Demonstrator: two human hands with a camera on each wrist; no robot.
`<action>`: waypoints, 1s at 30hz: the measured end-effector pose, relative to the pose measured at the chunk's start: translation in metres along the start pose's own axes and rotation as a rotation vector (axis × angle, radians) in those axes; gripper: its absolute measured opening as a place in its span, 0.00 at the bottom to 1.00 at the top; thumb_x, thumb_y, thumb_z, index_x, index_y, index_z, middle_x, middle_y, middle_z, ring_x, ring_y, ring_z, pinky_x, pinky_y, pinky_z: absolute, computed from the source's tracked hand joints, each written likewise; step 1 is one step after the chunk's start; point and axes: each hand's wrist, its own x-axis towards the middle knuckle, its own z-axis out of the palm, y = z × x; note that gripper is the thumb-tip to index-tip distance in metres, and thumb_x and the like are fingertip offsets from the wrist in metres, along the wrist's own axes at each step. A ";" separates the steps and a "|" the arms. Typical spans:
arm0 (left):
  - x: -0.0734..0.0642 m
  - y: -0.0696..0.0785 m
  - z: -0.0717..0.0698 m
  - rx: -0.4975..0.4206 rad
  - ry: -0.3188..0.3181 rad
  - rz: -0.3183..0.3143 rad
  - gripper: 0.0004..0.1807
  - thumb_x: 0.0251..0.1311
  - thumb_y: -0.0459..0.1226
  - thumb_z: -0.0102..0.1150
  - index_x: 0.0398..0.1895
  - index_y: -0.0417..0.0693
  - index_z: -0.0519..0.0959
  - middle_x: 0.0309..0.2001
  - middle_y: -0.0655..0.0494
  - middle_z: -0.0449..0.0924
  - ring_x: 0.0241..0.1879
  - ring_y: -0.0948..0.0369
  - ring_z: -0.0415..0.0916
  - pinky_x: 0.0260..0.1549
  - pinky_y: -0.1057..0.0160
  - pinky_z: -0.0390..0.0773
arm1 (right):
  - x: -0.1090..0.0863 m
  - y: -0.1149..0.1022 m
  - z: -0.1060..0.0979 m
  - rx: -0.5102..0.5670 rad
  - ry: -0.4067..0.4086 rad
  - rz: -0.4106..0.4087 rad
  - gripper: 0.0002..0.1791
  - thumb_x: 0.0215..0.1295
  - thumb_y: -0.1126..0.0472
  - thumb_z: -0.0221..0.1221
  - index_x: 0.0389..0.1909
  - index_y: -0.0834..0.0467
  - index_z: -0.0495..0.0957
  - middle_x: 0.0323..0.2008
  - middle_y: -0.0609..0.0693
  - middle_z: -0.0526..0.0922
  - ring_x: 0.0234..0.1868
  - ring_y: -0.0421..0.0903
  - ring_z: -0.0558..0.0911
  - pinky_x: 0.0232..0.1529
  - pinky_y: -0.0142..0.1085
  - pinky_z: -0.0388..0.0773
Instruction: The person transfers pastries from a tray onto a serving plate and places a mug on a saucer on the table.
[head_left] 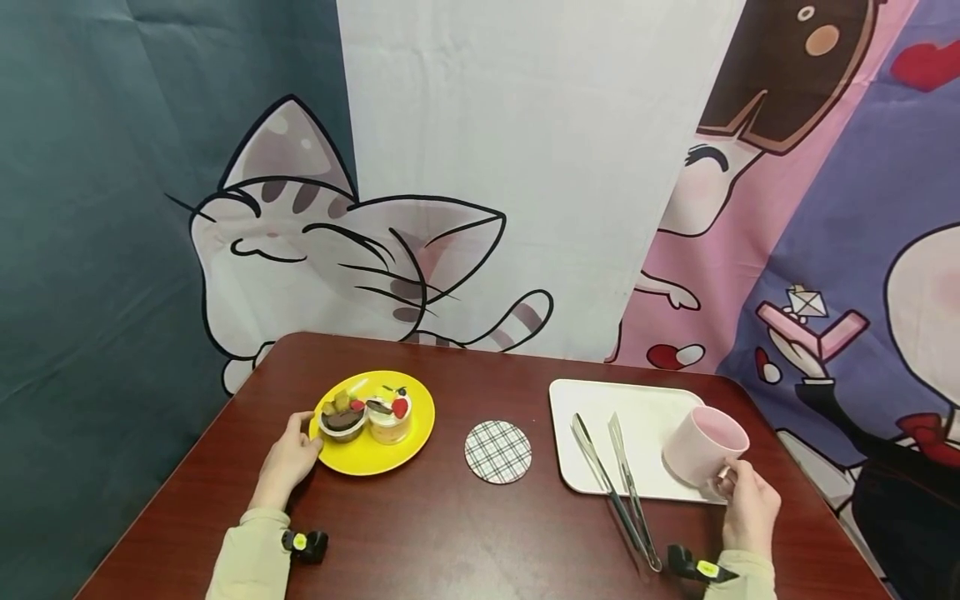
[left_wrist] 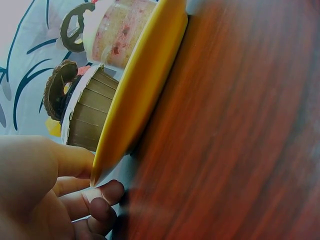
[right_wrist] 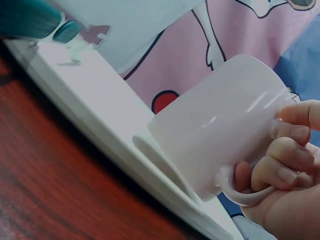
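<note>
At the left, my left hand [head_left: 288, 458] pinches the rim of a yellow plate [head_left: 408, 446]. In the left wrist view its thumb lies over the rim and the other fingers are beneath. On the plate stand a chocolate dessert cup [head_left: 342, 422] with fruit and a pale layered dessert cup [left_wrist: 122, 32] topped with a strawberry. At the right, my right hand [head_left: 752, 504] grips the handle of a pink mug [head_left: 693, 446], its fingers hooked through the loop in the right wrist view. The mug is at the right end of a white tray [head_left: 592, 396]; whether its base touches the tray, I cannot tell.
Metal tongs [head_left: 626, 504] lie across the tray's front edge, handle end over the brown table [head_left: 420, 533]. Between plate and tray lies a round checked coaster [head_left: 498, 452]. A printed cartoon curtain [head_left: 525, 167] hangs behind the table's back edge.
</note>
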 end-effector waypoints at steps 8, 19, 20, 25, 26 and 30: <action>0.000 -0.003 0.000 0.003 0.002 0.003 0.28 0.61 0.39 0.41 0.65 0.48 0.50 0.25 0.53 0.65 0.24 0.58 0.63 0.24 0.64 0.58 | 0.039 0.018 -0.018 0.120 -0.001 -0.041 0.14 0.54 0.63 0.59 0.11 0.61 0.76 0.05 0.44 0.63 0.08 0.41 0.63 0.19 0.33 0.71; 0.000 -0.001 -0.001 -0.001 0.001 0.001 0.29 0.61 0.39 0.40 0.65 0.47 0.50 0.24 0.54 0.63 0.23 0.58 0.62 0.24 0.64 0.58 | 0.056 0.022 -0.023 0.179 -0.059 -0.081 0.11 0.52 0.65 0.60 0.14 0.64 0.77 0.06 0.45 0.62 0.09 0.41 0.62 0.19 0.34 0.73; 0.000 0.000 -0.002 -0.002 0.001 0.001 0.29 0.61 0.40 0.40 0.65 0.47 0.50 0.24 0.54 0.63 0.23 0.58 0.62 0.24 0.64 0.58 | 0.058 0.022 -0.023 0.182 -0.060 -0.080 0.11 0.52 0.65 0.61 0.15 0.64 0.77 0.06 0.45 0.63 0.09 0.41 0.63 0.19 0.34 0.73; -0.002 0.002 -0.003 -0.003 -0.001 0.006 0.28 0.61 0.39 0.41 0.65 0.47 0.50 0.24 0.54 0.63 0.23 0.58 0.61 0.24 0.64 0.58 | 0.060 0.024 -0.022 0.199 -0.091 -0.113 0.12 0.54 0.66 0.59 0.13 0.62 0.76 0.06 0.43 0.65 0.10 0.40 0.64 0.19 0.33 0.74; -0.003 0.002 -0.003 -0.005 -0.003 0.008 0.28 0.61 0.39 0.41 0.65 0.47 0.50 0.24 0.54 0.63 0.22 0.58 0.61 0.24 0.64 0.57 | 0.059 0.024 -0.022 0.187 -0.109 -0.131 0.13 0.55 0.66 0.58 0.12 0.61 0.76 0.07 0.43 0.65 0.10 0.41 0.65 0.20 0.34 0.74; -0.003 0.003 -0.003 -0.006 -0.002 0.019 0.28 0.61 0.39 0.42 0.64 0.46 0.50 0.24 0.54 0.64 0.22 0.58 0.61 0.23 0.64 0.58 | 0.056 0.025 -0.019 0.166 -0.107 -0.150 0.16 0.55 0.65 0.57 0.09 0.59 0.73 0.06 0.44 0.65 0.10 0.42 0.67 0.20 0.34 0.74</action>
